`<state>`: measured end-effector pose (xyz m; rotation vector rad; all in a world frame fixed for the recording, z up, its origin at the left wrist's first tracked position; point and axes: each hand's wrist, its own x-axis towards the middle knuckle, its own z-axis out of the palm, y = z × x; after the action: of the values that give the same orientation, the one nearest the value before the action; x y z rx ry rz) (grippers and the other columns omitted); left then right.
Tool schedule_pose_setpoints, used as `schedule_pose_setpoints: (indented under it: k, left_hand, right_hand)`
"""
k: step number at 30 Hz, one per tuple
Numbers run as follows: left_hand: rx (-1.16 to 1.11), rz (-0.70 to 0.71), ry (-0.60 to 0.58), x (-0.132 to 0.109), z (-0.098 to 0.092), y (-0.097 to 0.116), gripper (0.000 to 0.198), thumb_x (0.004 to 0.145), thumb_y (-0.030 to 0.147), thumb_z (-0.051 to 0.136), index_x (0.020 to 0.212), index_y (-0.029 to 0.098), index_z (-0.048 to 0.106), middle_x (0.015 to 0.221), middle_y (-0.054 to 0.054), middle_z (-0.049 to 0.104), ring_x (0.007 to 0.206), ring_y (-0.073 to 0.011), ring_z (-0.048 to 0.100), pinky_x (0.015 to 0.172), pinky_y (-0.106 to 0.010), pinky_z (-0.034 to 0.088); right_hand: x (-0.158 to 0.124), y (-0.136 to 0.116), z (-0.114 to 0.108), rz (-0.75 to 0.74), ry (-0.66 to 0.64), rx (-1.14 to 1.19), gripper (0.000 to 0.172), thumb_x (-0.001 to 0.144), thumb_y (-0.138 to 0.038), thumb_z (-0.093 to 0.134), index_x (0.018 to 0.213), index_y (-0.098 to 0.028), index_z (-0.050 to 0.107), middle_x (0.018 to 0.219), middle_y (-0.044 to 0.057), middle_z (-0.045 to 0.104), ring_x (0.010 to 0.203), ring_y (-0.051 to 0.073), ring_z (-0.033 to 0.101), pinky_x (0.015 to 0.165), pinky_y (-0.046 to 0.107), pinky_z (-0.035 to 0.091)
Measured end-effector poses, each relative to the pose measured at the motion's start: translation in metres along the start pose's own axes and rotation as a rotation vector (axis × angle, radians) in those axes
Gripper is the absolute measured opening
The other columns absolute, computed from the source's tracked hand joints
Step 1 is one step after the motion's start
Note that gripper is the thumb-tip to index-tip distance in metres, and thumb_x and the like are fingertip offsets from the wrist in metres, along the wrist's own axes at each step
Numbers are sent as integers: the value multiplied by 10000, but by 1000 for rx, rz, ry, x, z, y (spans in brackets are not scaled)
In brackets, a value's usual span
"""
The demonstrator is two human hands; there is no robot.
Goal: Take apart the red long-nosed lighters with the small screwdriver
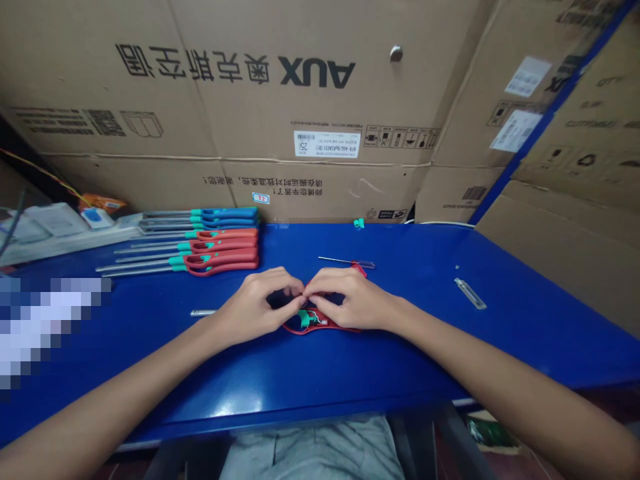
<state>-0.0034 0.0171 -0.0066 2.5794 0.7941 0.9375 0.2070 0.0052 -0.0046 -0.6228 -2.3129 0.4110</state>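
Note:
My left hand (257,303) and my right hand (353,298) meet at their fingertips over an opened red lighter housing (303,330) lying on the table. Both hands are pinched together; whatever sits between the fingertips is too small to make out. Inside the housing show a green trigger piece (303,319) and thin white wires. A metal tube (203,313) sticks out to the left from behind my left hand. Just beyond my right hand lies a screwdriver (345,261), with a red plastic piece (360,269) beside its handle, partly hidden by that hand.
Several red and blue lighters (223,250) lie in a row at back left, near a white power strip (75,233). A small green part (359,223) is at the back. A clear fuel tank (470,293) lies right. Cardboard (225,133) walls the blue table (280,387).

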Motion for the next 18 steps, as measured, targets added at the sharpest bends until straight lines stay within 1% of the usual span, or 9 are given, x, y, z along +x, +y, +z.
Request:
schedule_pose_setpoints:
  k: [4, 8, 13, 18]
  left_hand:
    - [-20, -21, -45, -1, 0, -1, 107, 872, 226, 575, 860, 162, 660, 759, -9, 629, 683, -115, 578, 651, -225, 457]
    - [-40, -45, -55, -1, 0, -1, 125, 876, 233, 569, 861, 163, 672, 752, -9, 634, 667, -112, 575, 641, -225, 454]
    - [-48, -75, -69, -1, -1, -1, 113, 855, 217, 582, 795, 160, 659, 712, -1, 637, 616, -103, 561, 609, -220, 443]
    - [-52, -93, -82, -1, -1, 0, 88, 833, 206, 585, 828, 163, 661, 736, -5, 656, 641, -109, 584, 625, -219, 460]
  right_hand:
    - [-1, -1, -1, 0, -6, 25, 238, 807, -25, 521, 917, -141, 697, 916, 94, 701, 827, 169, 649, 759, 293, 528]
    - [-2, -1, -1, 24, -24, 15, 259, 805, -32, 517, 943, -168, 689, 941, 76, 691, 824, 160, 642, 769, 294, 527]
    - [-2, -2, -1, 12, 10, -11, 275, 822, -52, 505, 1027, -146, 661, 913, 76, 683, 785, 159, 632, 738, 293, 523]
    - [-2, -3, -2, 32, -60, -39, 261, 824, -54, 509, 993, -164, 674, 924, 68, 680, 791, 156, 629, 745, 284, 517]
